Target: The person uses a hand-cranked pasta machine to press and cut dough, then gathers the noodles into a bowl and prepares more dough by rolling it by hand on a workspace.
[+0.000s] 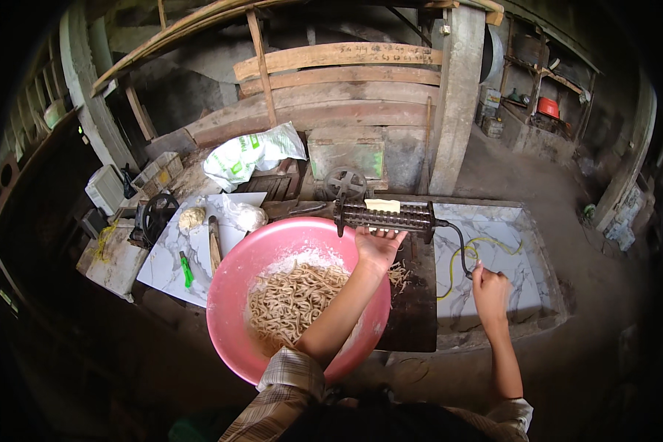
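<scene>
A dark hand-cranked noodle roller (412, 219) stands at the table's far side, with a piece of pale dough (382, 205) on top of its rollers. My left hand (379, 249) is just beneath the rollers, palm up and fingers stretched out; whether it touches them I cannot tell. My right hand (491, 289) is closed round the end of the bent crank handle (462, 247), right of the machine. Under my left forearm sits a pink basin (225, 313) holding floury cut noodles (291, 300). A few strands lie beside its right rim.
On the marbled board at left are a lump of dough (191, 217), a green-handled knife (186, 269), a wooden stick (214, 245) and a clear plastic bag (247, 215). Behind them lies a white sack (254, 153). A yellow cord (449, 276) runs across the right tabletop. A concrete pillar (457, 103) rises behind.
</scene>
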`<state>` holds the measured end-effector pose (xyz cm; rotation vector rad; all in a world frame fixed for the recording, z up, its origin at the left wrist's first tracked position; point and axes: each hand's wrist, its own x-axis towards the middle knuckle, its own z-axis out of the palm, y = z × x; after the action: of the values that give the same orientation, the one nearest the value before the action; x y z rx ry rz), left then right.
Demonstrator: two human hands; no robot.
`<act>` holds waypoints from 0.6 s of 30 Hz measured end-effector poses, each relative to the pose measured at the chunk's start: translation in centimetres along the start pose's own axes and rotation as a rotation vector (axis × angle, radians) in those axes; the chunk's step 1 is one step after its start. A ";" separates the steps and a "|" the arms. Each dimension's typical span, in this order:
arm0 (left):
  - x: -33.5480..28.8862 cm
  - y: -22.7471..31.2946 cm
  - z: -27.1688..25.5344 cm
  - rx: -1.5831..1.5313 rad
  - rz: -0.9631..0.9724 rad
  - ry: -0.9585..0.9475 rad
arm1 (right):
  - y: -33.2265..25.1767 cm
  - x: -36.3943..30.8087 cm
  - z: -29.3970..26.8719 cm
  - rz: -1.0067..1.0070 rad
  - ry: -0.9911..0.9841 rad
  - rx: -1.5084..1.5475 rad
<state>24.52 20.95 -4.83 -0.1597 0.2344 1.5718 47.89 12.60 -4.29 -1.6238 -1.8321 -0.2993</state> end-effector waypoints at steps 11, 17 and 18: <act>0.4 -0.6 0.6 0.036 0.020 0.042 | -1.2 12.9 -3.7 -0.214 0.494 -0.195; 0.9 0.1 0.5 -0.055 0.027 0.036 | 0.3 19.7 1.7 -0.044 0.435 -0.017; 0.8 0.2 0.6 -0.053 0.038 0.028 | 0.5 20.2 2.8 0.014 0.374 0.019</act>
<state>24.36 21.87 -4.45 -0.2195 0.2194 1.6154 47.32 30.37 5.74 -1.4532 -1.5338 -0.5381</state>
